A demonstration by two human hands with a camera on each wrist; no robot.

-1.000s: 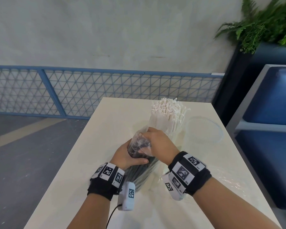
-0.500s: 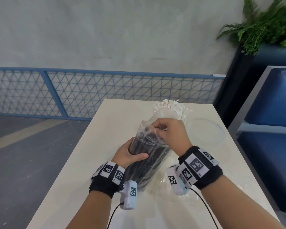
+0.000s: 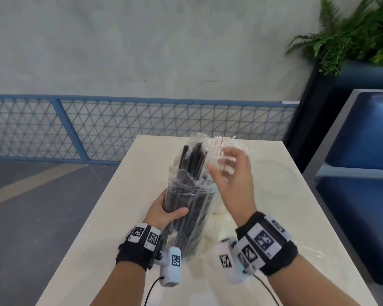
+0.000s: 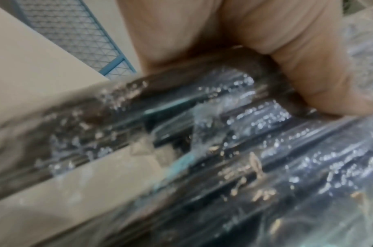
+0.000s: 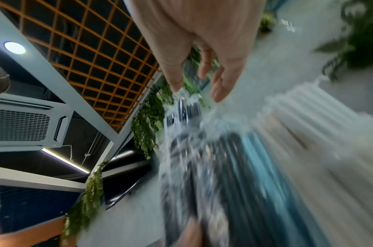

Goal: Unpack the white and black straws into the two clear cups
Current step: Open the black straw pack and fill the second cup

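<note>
left hand (image 3: pixel 164 214) grips black straws (image 3: pixel 191 208), thumb (image 4: pixel 308 80) close-up

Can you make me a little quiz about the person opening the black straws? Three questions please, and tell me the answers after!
1. True or false: the left hand grips the pack of black straws.
2. What is the right hand doing? A) squeezing the white straws B) open above the pack with fingers spread C) flat on the table
3. Fill in: a few black straws stick up out of the torn clear ______.

Key
1. True; its thumb wraps the front of the pack.
2. B; its grip holds nothing. The white straws stand behind it on the table.
3. Wrapper.
</note>
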